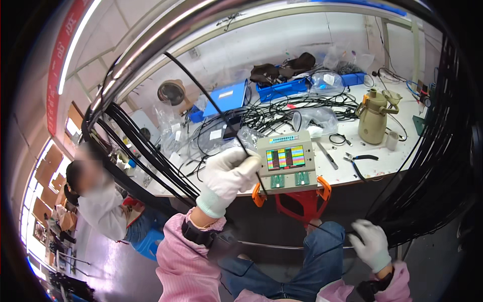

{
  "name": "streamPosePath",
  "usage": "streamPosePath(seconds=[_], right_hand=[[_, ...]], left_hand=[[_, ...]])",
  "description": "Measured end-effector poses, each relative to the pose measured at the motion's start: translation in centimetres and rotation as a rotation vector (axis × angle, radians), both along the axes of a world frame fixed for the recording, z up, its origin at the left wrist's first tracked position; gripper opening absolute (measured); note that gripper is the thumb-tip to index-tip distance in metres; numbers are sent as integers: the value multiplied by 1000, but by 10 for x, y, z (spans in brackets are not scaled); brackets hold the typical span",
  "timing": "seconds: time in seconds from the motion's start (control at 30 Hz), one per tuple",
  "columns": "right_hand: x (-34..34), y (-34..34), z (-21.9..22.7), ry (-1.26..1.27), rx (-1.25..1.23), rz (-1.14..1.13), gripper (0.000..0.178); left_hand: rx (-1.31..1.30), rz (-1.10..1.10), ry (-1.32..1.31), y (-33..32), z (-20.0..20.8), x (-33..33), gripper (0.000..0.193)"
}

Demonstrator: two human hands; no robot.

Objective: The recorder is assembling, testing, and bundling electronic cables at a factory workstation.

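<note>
My left hand (229, 173), in a white glove with a pale green cuff, is raised at the table's front edge. Its fingers are pinched around a black cable (214, 103) that runs up and away to the far left. Just right of this hand stands a beige tester (286, 160) with a lit colour screen, two small green circuit boards and orange handles. Lower right, my right hand (371, 245), also white-gloved, is beside my knee. A thin dark cable (329, 230) leads into the gap between its thumb and curled fingers; the grip there is slightly blurred.
A metal hoop (168, 32) arches overhead, hung with black cable bundles (422, 186). On the white table (347, 156) lie tangled cables (271, 113), blue bins (282, 90), pliers (362, 157) and a beige thermos jug (372, 118). A seated person (103, 211) is at the left.
</note>
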State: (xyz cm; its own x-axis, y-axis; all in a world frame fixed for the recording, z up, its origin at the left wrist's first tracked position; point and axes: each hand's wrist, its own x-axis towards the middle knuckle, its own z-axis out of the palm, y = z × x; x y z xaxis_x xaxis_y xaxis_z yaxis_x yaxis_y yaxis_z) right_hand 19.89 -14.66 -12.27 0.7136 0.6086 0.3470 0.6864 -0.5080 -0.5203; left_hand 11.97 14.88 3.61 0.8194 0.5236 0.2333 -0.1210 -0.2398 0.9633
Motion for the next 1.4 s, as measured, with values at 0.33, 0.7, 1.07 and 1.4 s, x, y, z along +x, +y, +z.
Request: streamPosePath(seconds=[0.33, 0.7, 1.07, 1.4], right_hand=[[-13, 40, 71, 461, -94, 955, 39], [-14, 176, 63, 926, 378, 626, 19], [46, 172, 178, 364, 956, 378, 32], [14, 177, 217, 69, 841, 379, 31]], left_hand=[[115, -111, 130, -7, 41, -4, 15], [163, -54, -84, 2, 90, -1, 13], [123, 24, -448, 51, 100, -72, 37], [177, -292, -257, -37, 88, -64, 33]])
